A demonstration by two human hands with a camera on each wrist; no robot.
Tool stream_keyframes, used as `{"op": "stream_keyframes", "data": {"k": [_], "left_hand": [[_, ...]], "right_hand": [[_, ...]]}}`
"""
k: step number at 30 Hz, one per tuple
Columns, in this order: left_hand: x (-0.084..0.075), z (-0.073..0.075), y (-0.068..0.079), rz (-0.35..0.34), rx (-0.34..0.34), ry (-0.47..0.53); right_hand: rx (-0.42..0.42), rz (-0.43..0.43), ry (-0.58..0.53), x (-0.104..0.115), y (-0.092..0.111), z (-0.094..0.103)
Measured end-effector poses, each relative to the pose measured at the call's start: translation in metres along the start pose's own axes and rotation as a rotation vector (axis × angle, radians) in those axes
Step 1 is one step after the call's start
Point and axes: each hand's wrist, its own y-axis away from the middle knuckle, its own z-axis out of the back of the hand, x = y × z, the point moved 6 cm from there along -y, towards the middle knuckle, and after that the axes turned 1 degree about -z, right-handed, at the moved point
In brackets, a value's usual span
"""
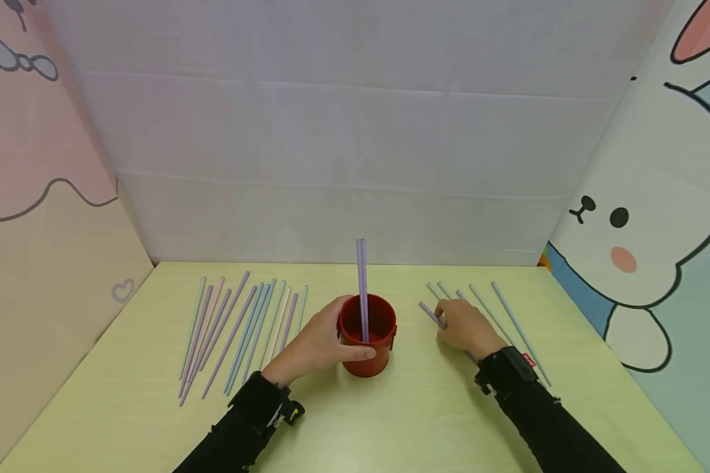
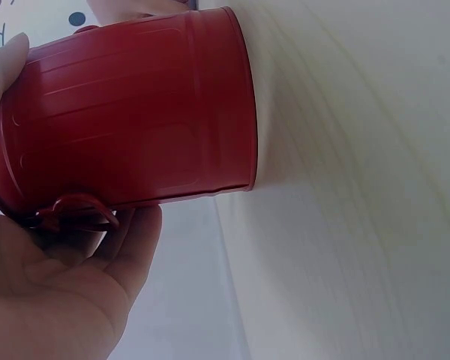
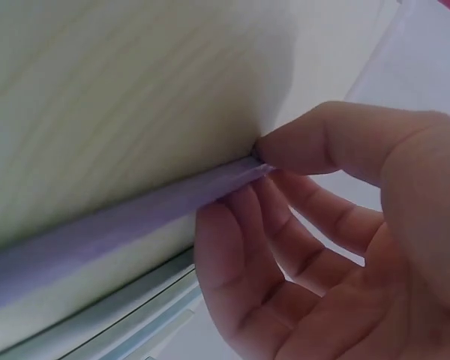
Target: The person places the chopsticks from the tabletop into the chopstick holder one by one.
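My left hand (image 1: pixel 316 345) holds a small red bucket (image 1: pixel 369 368) at the middle of the table, thumb along its near side and fingers round the left. In the left wrist view the bucket (image 2: pixel 135 112) has a ribbed wall and a wire handle loop beside my fingers. Two purple straws (image 1: pixel 362 276) stand upright in it. To the right, my right hand (image 1: pixel 467 325) pinches a purple straw (image 1: pixel 429 313) lying low over the table. The right wrist view shows thumb and fingertips at this straw (image 3: pixel 135 217), its far end hidden by the thumb.
Several pastel straws (image 1: pixel 251 328) in purple, blue, green and pink lie in a loose row at the left. More green and blue straws (image 1: pixel 517 328) lie beside and beyond my right hand. A white backdrop (image 1: pixel 355 144) closes off the pale table's (image 1: pixel 355 433) far edge.
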Motion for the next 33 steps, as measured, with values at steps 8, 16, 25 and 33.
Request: {"op": "stream_keyframes", "data": {"k": [8, 16, 25, 33], "left_hand": [[-0.022, 0.004, 0.005, 0.020, 0.006, 0.024], [-0.022, 0.003, 0.004, 0.023, 0.016, 0.040], [-0.007, 0.001, 0.002, 0.007, -0.004, 0.036], [0.019, -0.003, -0.004, 0.023, 0.006, 0.015]], "right_hand": [[0.017, 0.035, -0.022, 0.004, 0.001, -0.001], [0.010, 0.095, -0.076, 0.013, 0.002, 0.013], [-0.180, 0.215, -0.261, 0.055, 0.004, 0.074], [-0.378, 0.283, -0.472, 0.088, 0.009, 0.124]]}}
